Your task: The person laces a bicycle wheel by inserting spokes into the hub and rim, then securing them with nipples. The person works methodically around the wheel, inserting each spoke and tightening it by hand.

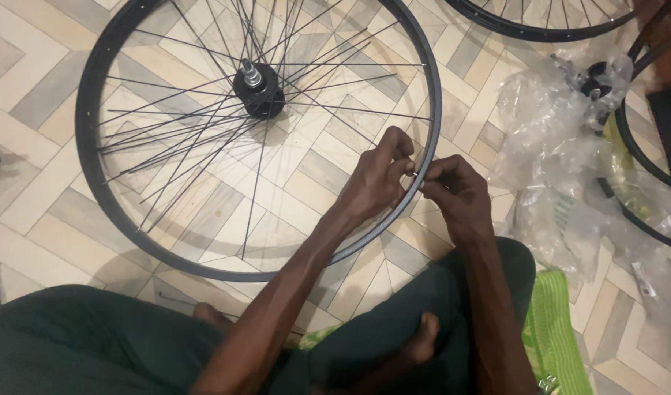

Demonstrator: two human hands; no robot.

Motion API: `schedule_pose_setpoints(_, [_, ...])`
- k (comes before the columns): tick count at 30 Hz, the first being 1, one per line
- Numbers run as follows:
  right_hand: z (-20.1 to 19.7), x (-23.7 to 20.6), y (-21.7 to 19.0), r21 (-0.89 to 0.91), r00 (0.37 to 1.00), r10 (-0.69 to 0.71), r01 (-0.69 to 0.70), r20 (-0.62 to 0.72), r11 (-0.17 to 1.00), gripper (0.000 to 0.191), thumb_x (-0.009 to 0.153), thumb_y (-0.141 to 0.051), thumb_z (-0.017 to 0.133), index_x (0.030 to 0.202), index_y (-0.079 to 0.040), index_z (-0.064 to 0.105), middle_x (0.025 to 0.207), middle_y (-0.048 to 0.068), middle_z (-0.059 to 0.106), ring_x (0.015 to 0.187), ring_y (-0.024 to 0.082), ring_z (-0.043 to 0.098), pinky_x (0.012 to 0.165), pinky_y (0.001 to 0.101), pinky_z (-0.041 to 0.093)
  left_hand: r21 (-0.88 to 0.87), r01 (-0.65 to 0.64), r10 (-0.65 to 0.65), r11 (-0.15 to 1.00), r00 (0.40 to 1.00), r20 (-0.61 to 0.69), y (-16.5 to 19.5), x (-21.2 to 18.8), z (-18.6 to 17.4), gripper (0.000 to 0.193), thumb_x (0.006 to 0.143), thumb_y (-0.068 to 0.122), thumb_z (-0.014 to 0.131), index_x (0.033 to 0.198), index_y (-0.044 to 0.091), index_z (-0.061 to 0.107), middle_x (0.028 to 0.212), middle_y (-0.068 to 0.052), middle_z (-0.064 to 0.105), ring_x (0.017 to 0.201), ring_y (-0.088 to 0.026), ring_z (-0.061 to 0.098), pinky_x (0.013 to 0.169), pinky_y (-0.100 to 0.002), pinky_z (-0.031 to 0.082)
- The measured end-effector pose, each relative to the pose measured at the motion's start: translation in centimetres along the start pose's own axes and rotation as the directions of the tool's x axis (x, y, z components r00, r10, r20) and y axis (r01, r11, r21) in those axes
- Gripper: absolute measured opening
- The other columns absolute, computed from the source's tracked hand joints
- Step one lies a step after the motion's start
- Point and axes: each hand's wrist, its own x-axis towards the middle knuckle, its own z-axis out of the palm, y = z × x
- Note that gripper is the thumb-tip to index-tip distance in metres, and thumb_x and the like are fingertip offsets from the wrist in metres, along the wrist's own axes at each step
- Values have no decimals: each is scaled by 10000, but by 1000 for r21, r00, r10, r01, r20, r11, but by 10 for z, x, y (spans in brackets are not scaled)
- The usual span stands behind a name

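While seated cross-legged on the tiled floor (50, 212), worked at a black rim (87, 183) lying flat ahead. Left hand (379, 179) over the rim's edge at about four o'clock from the hub (259, 88), fingers curled and pinched shut on a thin spoke end; whether a nipple sat between the fingertips could not be told. Right hand (456, 194) just outside the rim at the same spot, fingers likewise closed in a pinch, tips touching or nearly touching those of the left hand. Both hands met right at the rim wall.

Hub at the wheel's centre, threaded axle pointing up. Spokes (174, 132) fanned out from it, mostly toward eight and nine o'clock, several loose and not reaching the rim; a few ran toward three o'clock.

Second wheel (540, 29) at one o'clock from the hub, only its lower arc in view. Crumpled clear plastic bags (555, 168) at three o'clock from the hands, spread on the floor. Black tyre (643, 164) arcs beyond the bags, at the frame's right edge. Green mat (555, 336) at five o'clock from the hands, beside the right knee. Dark green trousers (94, 344) across the bottom, bare foot (423, 336) tucked between the forearms. One loose spoke lay on the floor near the left knee.
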Motion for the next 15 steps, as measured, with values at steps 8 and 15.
schedule_pose_setpoints(8, [6,-1,-4,74,1000,4,-4,0,997,230,878,79,681,1058,-32,590,1020,41,663,940,120,635,819,276,529,-141,168,-165,976,986,36,7,1,-2,182,963,31,548,1119,35,455,921,-143,645,527,-161,634,405,-316,512])
schedule_pose_setpoints(15, [3,2,-5,92,997,76,-78,27,993,151,918,35,700,1056,6,647,940,55,678,847,114,615,770,259,496,-190,190,-189,963,982,23,14,1,-5,215,947,28,595,1130,16,483,930,-167,659,504,-163,634,371,-306,503])
